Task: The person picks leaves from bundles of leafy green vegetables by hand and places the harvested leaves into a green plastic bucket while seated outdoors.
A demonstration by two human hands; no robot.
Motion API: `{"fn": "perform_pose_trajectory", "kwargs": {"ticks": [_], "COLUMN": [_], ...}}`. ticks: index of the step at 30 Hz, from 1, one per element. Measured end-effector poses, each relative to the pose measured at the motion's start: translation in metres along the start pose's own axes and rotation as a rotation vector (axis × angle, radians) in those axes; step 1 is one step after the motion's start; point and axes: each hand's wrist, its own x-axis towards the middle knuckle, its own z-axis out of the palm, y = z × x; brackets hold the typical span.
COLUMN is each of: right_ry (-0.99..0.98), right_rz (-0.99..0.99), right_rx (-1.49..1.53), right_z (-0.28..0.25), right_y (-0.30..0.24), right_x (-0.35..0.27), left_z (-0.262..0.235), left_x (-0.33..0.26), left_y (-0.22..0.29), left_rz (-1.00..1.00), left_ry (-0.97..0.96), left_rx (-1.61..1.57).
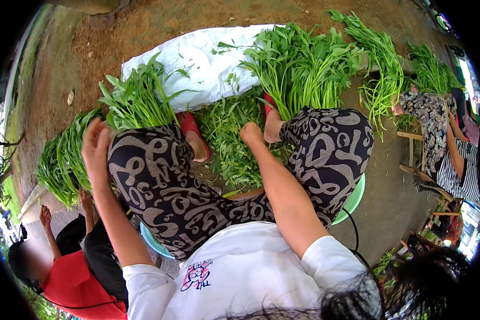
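Counted five main clumps of long-stemmed green leafy vegetables (pixel 314 69) — two left, three right — with one white plastic sheet (pixel 208 58) between. Open brown soil (pixel 96 64) past sheet's far edge. Logged left hand (pixel 95 149) near left clumps, right hand (pixel 252 133) over loose green leaves (pixel 226 120) between two red shoes (pixel 187 121); both with loosely curled grip, cannot tell what, if anything, held.

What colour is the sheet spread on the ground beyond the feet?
White; the sheet shows best in the head view.

Sm. lettering (pixel 204 282) on white shirt (pixel 250 266), grey letter-like print (pixel 343 142) on blk. trousers (pixel 160 170)
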Motion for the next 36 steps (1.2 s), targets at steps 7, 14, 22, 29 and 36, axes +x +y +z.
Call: {"fn": "perform_pose_trajectory", "kwargs": {"ticks": [7, 14, 22, 29, 36], "right_ry": [-0.336, -0.333, -0.629, -0.333, 0.067], "right_rz": [-0.206, -0.435, -0.589, -0.654, -1.040], "right_rx": [-0.244, -0.260, -0.309, -0.563, -0.077], "right_z": [0.042, 0.029, 0.041, 0.027, -0.064], "right_y": [0.015, -0.011, -0.028, -0.041, -0.125], "right_x": [0.023, -0.013, -0.050, -0.077, -0.149], "left_z": [0.064, 0.084, 0.085, 0.089, 0.099], "left_x": [0.010, 0.016, 0.024, 0.025, 0.021], "left_y": [0.090, 0.079, 0.076, 0.075, 0.087], "left_rz": [0.219, 0.178, 0.144, 0.119, 0.132], "left_ry": [-0.229, -0.586, -0.586, -0.558, -0.571], "left_rx": [-0.075, 0.096, 0.185, 0.178, 0.188]}}
